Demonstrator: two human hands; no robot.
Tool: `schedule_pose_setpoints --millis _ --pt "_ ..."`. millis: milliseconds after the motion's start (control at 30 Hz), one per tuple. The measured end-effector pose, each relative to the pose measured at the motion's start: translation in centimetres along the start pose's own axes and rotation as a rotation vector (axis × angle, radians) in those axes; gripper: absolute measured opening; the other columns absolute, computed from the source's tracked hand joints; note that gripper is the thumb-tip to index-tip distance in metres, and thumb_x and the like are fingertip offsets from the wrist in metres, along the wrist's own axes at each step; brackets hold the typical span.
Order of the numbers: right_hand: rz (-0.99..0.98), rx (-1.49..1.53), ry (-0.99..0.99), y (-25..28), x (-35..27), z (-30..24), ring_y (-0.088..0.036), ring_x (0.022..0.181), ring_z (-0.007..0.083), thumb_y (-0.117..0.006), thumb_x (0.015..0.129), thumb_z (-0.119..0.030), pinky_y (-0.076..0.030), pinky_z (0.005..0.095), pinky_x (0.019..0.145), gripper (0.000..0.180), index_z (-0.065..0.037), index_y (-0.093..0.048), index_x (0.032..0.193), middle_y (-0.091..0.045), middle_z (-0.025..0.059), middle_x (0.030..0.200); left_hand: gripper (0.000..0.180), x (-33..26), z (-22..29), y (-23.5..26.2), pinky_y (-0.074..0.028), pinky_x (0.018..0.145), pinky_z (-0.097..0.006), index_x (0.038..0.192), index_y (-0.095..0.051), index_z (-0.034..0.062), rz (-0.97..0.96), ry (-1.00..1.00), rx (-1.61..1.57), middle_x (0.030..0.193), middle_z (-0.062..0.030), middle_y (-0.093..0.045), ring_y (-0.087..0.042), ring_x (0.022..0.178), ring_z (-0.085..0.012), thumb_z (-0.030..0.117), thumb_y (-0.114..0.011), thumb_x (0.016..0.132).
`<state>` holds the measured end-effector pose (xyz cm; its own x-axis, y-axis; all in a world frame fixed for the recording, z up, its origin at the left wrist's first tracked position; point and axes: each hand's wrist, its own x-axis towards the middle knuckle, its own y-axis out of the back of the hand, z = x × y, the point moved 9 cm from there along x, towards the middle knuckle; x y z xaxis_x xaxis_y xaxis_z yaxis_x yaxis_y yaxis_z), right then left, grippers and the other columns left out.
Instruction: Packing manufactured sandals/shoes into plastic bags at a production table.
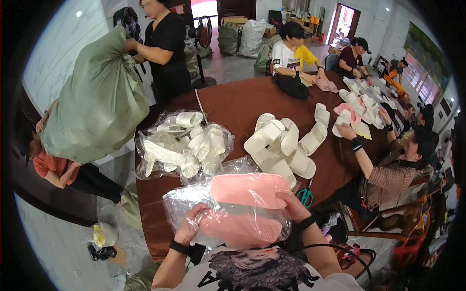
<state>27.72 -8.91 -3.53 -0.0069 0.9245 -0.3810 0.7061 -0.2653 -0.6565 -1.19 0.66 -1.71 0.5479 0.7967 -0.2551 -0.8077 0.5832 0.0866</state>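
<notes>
Close in front of me, a pair of pink slippers (250, 190) lies flat, one beyond the other, with textured surfaces facing up. A clear plastic bag (182, 201) surrounds at least part of the pair; how far it covers the far slipper is hard to tell. My left hand (192, 223) pinches the bag's film at the left of the nearer slipper. With its thumb on top, my right hand (294, 208) grips the right end of the far slipper. Past them, loose white slippers (279, 140) are heaped on the brown table (225, 104).
Bagged white slippers (187, 145) pile up at the left. Teal-handled scissors (305, 196) lie right of my right hand. Co-workers handle slippers along the far and right sides. Two people at the left hold a big green sack (94, 102). A black fan (203, 43) stands behind the table.
</notes>
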Motion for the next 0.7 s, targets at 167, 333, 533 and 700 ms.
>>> schedule_pose_setpoints --millis 167,333,533,700 --pt "0.042 -0.038 0.050 0.2 -0.1 0.0 -0.065 0.087 0.0229 -0.063 0.088 -0.021 -0.053 0.0378 0.078 0.044 -0.001 -0.050 0.125 -0.065 0.0094 0.103 0.041 1.8 0.3 -2.3 -0.042 0.095 -0.029 0.126 -0.050 0.0016 0.023 -0.085 -0.266 0.119 -0.0054 -0.057 -0.052 0.111 -0.0141 0.015 -0.062 0.090" --pt "-0.067 -0.131 0.069 -1.5 -0.2 0.4 -0.065 0.085 0.0223 -0.062 0.088 -0.021 -0.052 0.0352 0.075 0.043 0.001 -0.050 0.123 -0.065 0.0103 0.101 0.045 1.8 1.4 -2.4 -0.043 0.094 -0.029 0.131 -0.047 0.0023 -0.014 -0.147 -0.219 0.119 -0.0047 -0.057 -0.052 0.113 -0.0142 0.015 -0.061 0.091" --pt "-0.042 -0.093 0.087 -0.8 0.8 0.9 -0.066 0.083 0.0212 -0.062 0.089 -0.019 -0.053 0.0348 0.075 0.041 0.000 -0.050 0.123 -0.065 0.0104 0.102 0.045 0.9 1.7 -1.7 -0.047 0.087 -0.028 0.129 -0.046 0.0026 0.153 -0.064 -0.376 0.116 -0.0084 -0.059 -0.057 0.103 -0.0139 0.024 -0.062 0.093" --pt "-0.018 -0.152 0.049 -1.5 0.6 2.0 -0.064 0.090 0.0162 -0.064 0.090 -0.021 -0.052 0.0314 0.074 0.042 0.000 -0.052 0.124 -0.063 0.0072 0.109 0.035 0.8 1.8 -1.2 -0.049 0.076 -0.025 0.118 -0.056 -0.0009 0.281 0.013 -0.345 0.105 -0.0063 -0.063 -0.059 0.091 -0.0111 0.023 -0.063 0.092"
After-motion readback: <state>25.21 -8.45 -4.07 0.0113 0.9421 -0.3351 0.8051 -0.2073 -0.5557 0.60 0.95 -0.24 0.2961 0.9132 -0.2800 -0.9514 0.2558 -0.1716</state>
